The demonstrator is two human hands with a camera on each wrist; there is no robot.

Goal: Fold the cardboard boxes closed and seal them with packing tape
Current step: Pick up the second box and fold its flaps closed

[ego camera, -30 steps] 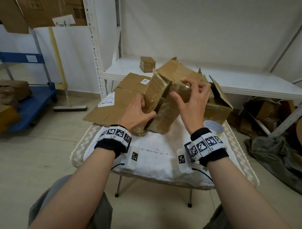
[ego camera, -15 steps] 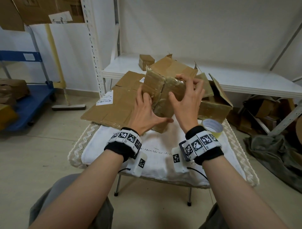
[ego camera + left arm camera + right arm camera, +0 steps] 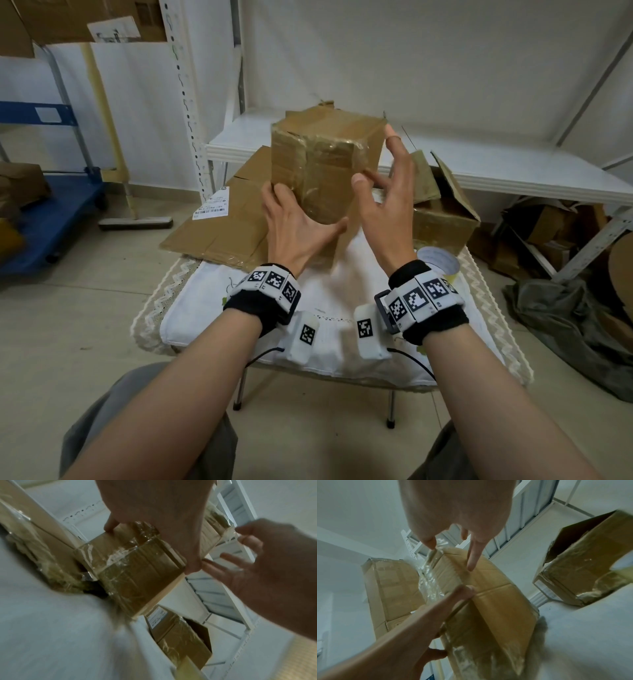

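A tape-wrapped cardboard box point(image 3: 325, 161) stands upright on the cloth-covered table point(image 3: 329, 308), its flaps folded shut. My left hand point(image 3: 298, 219) lies spread against its lower left corner, fingers straight along the side and thumb stretched under the front. My right hand point(image 3: 380, 171) hovers at the box's right front edge with fingers spread; in the right wrist view one fingertip touches the box point(image 3: 488, 588). A roll of packing tape point(image 3: 438, 262) lies on the table behind my right wrist. The left wrist view shows wrinkled clear tape across the box point(image 3: 137, 572).
A second box point(image 3: 442, 212) with raised flaps sits to the right. Flattened cardboard point(image 3: 219, 233) with a label lies at the left. A white shelf point(image 3: 496, 171) runs behind the table. A blue cart point(image 3: 51, 219) stands on the floor at the far left.
The box has swung from tilted to upright with its flaps shut. My right hand has let go of the top flap and spread open. My left hand has slid to the lower corner.
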